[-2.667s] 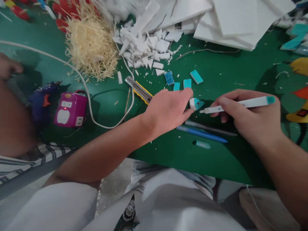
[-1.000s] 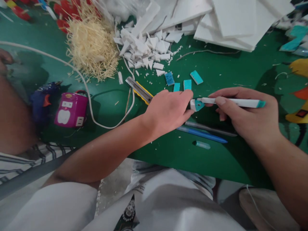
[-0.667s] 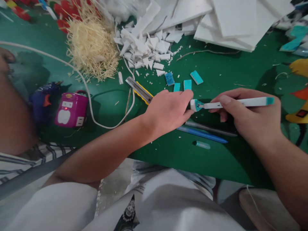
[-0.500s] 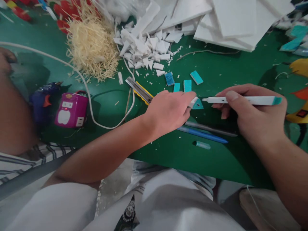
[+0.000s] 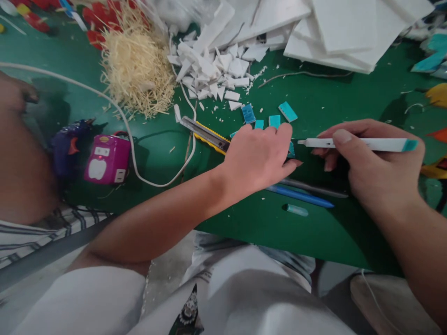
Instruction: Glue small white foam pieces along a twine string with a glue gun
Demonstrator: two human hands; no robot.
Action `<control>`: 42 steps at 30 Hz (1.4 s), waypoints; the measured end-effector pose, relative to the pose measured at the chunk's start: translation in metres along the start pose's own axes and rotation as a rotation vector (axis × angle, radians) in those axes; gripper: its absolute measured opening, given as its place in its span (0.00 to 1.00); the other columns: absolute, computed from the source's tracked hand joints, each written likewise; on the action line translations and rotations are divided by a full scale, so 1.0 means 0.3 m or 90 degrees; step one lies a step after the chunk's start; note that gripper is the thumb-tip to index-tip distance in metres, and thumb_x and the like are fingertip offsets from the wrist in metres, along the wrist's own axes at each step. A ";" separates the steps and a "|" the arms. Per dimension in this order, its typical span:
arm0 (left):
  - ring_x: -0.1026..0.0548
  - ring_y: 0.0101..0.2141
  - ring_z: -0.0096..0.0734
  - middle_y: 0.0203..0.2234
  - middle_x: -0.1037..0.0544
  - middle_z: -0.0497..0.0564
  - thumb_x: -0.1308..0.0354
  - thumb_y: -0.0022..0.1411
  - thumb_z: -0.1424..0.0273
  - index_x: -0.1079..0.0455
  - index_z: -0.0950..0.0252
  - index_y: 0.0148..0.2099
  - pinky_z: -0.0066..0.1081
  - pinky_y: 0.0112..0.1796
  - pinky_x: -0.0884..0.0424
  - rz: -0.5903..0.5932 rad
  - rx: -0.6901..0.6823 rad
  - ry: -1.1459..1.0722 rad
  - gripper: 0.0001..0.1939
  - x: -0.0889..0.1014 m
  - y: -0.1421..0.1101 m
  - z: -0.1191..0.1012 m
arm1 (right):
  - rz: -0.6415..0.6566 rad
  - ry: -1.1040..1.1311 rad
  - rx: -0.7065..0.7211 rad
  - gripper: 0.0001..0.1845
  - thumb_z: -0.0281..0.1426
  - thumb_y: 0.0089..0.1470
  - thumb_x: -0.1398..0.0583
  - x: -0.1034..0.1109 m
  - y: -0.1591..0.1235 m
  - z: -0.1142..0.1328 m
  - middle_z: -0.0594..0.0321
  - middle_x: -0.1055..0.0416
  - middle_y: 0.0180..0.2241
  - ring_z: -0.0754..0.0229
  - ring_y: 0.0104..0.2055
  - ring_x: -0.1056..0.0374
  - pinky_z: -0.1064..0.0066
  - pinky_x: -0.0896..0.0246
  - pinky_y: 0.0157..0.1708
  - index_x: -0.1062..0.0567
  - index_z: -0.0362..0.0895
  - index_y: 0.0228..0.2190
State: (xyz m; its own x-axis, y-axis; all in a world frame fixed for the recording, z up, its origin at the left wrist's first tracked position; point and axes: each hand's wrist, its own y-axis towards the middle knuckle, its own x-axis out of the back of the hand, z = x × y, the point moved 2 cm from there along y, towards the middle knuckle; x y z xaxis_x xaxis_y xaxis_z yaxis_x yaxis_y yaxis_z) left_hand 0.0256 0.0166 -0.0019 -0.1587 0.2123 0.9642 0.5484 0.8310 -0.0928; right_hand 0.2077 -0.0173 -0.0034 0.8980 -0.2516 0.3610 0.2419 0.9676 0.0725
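Observation:
My right hand (image 5: pixel 370 158) grips a white marker (image 5: pixel 373 144) with a teal end, its tip pointing left. That tip is close to a small white foam piece coloured teal (image 5: pixel 292 150), pinched between the thumb and fingers of my left hand (image 5: pixel 260 156). Most of the piece is hidden behind the fingers. Just beyond the left hand lie several small teal-topped foam blocks (image 5: pixel 287 111). A yellow box cutter (image 5: pixel 209 136) runs partly beneath that hand, blade end to the upper left. Nearer me are a blue pen (image 5: pixel 303 196), a dark pen (image 5: pixel 316 187) and a clear teal cap (image 5: pixel 296 210).
White foam scraps (image 5: pixel 216 70), foam sheets (image 5: pixel 342 32) and straw-like shreds (image 5: pixel 138 70) cover the back of the green table. At left are a magenta power adapter (image 5: pixel 107 159), a blue glue gun (image 5: pixel 70 144), a white cable (image 5: pixel 120 114) and another person's arm (image 5: pixel 24 153).
My left hand has shifted slightly right over the teal foam piece, covering more of it, and its thumb reaches further out. The right hand keeps the marker close to the piece.

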 end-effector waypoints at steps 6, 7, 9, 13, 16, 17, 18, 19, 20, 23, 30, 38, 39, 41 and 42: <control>0.14 0.41 0.48 0.33 0.16 0.51 0.40 0.75 0.65 0.26 0.63 0.61 0.39 0.43 0.26 0.036 -0.052 0.017 0.16 -0.010 -0.009 0.010 | -0.036 0.001 -0.004 0.06 0.31 0.53 0.33 0.002 0.004 0.004 0.63 0.21 0.23 0.65 0.18 0.33 0.68 0.39 0.19 0.16 0.47 0.26; 0.14 0.41 0.48 0.33 0.16 0.51 0.40 0.74 0.66 0.27 0.63 0.63 0.39 0.43 0.26 0.039 -0.060 0.014 0.18 -0.008 -0.015 0.014 | -0.038 -0.004 -0.006 0.06 0.31 0.53 0.33 0.004 0.004 0.005 0.63 0.22 0.23 0.65 0.18 0.33 0.69 0.39 0.20 0.16 0.47 0.26; 0.14 0.43 0.48 0.37 0.14 0.52 0.38 0.73 0.66 0.30 0.63 0.67 0.39 0.43 0.26 0.026 -0.052 0.010 0.23 -0.002 -0.025 0.023 | -0.035 -0.016 -0.002 0.06 0.32 0.53 0.33 0.007 0.003 0.007 0.64 0.22 0.22 0.64 0.18 0.33 0.69 0.38 0.20 0.16 0.47 0.26; 0.15 0.46 0.49 0.39 0.14 0.54 0.35 0.73 0.53 0.27 0.63 0.61 0.38 0.45 0.27 -0.003 -0.003 0.009 0.23 0.008 -0.023 0.030 | -0.022 -0.018 -0.001 0.05 0.33 0.54 0.32 0.012 0.002 0.002 0.65 0.21 0.22 0.64 0.19 0.32 0.69 0.36 0.19 0.16 0.48 0.27; 0.15 0.45 0.51 0.37 0.16 0.54 0.35 0.74 0.50 0.25 0.64 0.56 0.40 0.46 0.28 0.020 0.003 0.005 0.23 0.004 -0.011 0.024 | -0.017 -0.003 -0.002 0.05 0.34 0.54 0.31 0.010 0.001 -0.003 0.65 0.21 0.23 0.65 0.18 0.32 0.69 0.36 0.19 0.15 0.47 0.28; 0.15 0.45 0.51 0.37 0.16 0.54 0.36 0.74 0.51 0.25 0.64 0.56 0.40 0.46 0.29 0.029 0.001 0.005 0.22 0.003 -0.008 0.022 | -0.017 0.001 -0.001 0.06 0.34 0.54 0.31 0.010 0.001 -0.003 0.64 0.21 0.23 0.65 0.18 0.32 0.69 0.36 0.19 0.15 0.47 0.28; 0.15 0.44 0.51 0.37 0.16 0.55 0.37 0.75 0.53 0.25 0.64 0.56 0.41 0.46 0.29 0.033 -0.002 0.009 0.20 0.003 -0.007 0.020 | -0.017 0.004 0.000 0.06 0.34 0.54 0.31 0.010 0.001 -0.004 0.64 0.21 0.23 0.65 0.18 0.32 0.69 0.36 0.19 0.16 0.47 0.28; 0.15 0.44 0.50 0.36 0.16 0.55 0.38 0.76 0.56 0.25 0.64 0.57 0.41 0.46 0.29 0.036 -0.008 0.015 0.18 0.003 -0.006 0.019 | -0.015 0.006 0.001 0.06 0.35 0.54 0.30 0.010 0.001 -0.004 0.64 0.21 0.23 0.65 0.18 0.32 0.69 0.37 0.19 0.16 0.47 0.28; 0.15 0.43 0.50 0.36 0.16 0.55 0.40 0.77 0.60 0.25 0.64 0.58 0.41 0.46 0.29 0.040 -0.015 0.024 0.16 0.003 -0.007 0.018 | -0.012 0.006 0.001 0.06 0.35 0.55 0.30 0.010 0.001 -0.004 0.64 0.21 0.23 0.65 0.18 0.32 0.69 0.37 0.19 0.16 0.47 0.28; 0.16 0.40 0.47 0.37 0.15 0.54 0.44 0.76 0.69 0.24 0.63 0.58 0.40 0.42 0.30 0.052 -0.034 0.042 0.14 0.004 -0.015 0.020 | -0.009 -0.003 -0.001 0.06 0.35 0.55 0.30 0.012 -0.001 -0.006 0.64 0.21 0.23 0.64 0.19 0.33 0.68 0.36 0.20 0.16 0.47 0.28; 0.16 0.38 0.46 0.33 0.16 0.52 0.41 0.73 0.67 0.24 0.64 0.57 0.39 0.40 0.29 0.022 -0.022 0.032 0.14 0.001 -0.032 0.037 | -0.001 -0.011 -0.006 0.05 0.31 0.55 0.32 0.007 -0.001 -0.009 0.65 0.22 0.23 0.65 0.19 0.33 0.68 0.37 0.21 0.15 0.48 0.28; 0.14 0.39 0.48 0.29 0.19 0.50 0.41 0.75 0.68 0.23 0.65 0.57 0.39 0.42 0.27 0.058 -0.015 0.046 0.13 -0.001 -0.026 0.045 | 0.060 -0.031 0.019 0.05 0.35 0.59 0.30 0.015 -0.010 -0.019 0.66 0.20 0.27 0.66 0.21 0.32 0.70 0.36 0.21 0.14 0.50 0.31; 0.14 0.39 0.48 0.29 0.19 0.50 0.42 0.76 0.69 0.23 0.65 0.57 0.39 0.42 0.27 0.061 -0.014 0.048 0.12 -0.001 -0.025 0.045 | 0.064 -0.029 0.020 0.06 0.36 0.60 0.30 0.016 -0.010 -0.022 0.66 0.20 0.27 0.66 0.21 0.32 0.70 0.37 0.21 0.14 0.50 0.31; 0.14 0.38 0.47 0.29 0.18 0.49 0.42 0.75 0.70 0.23 0.65 0.56 0.39 0.41 0.27 0.063 -0.013 0.049 0.12 -0.002 -0.023 0.045 | 0.068 -0.023 0.022 0.07 0.37 0.60 0.29 0.016 -0.011 -0.028 0.66 0.20 0.27 0.66 0.21 0.32 0.70 0.36 0.21 0.14 0.50 0.31; 0.14 0.37 0.47 0.29 0.18 0.49 0.41 0.75 0.70 0.23 0.65 0.56 0.39 0.41 0.27 0.063 -0.012 0.048 0.11 -0.002 -0.023 0.045 | 0.067 -0.022 0.024 0.07 0.38 0.61 0.29 0.016 -0.011 -0.030 0.66 0.20 0.27 0.66 0.21 0.32 0.69 0.36 0.21 0.14 0.50 0.31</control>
State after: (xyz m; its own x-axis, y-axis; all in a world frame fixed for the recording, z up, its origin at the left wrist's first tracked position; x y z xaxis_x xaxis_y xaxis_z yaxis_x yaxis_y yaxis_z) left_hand 0.0109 0.0177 -0.0051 -0.0405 0.2526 0.9667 0.5742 0.7977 -0.1843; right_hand 0.2147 -0.0219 -0.0101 0.9043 -0.1476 0.4006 0.1320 0.9890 0.0665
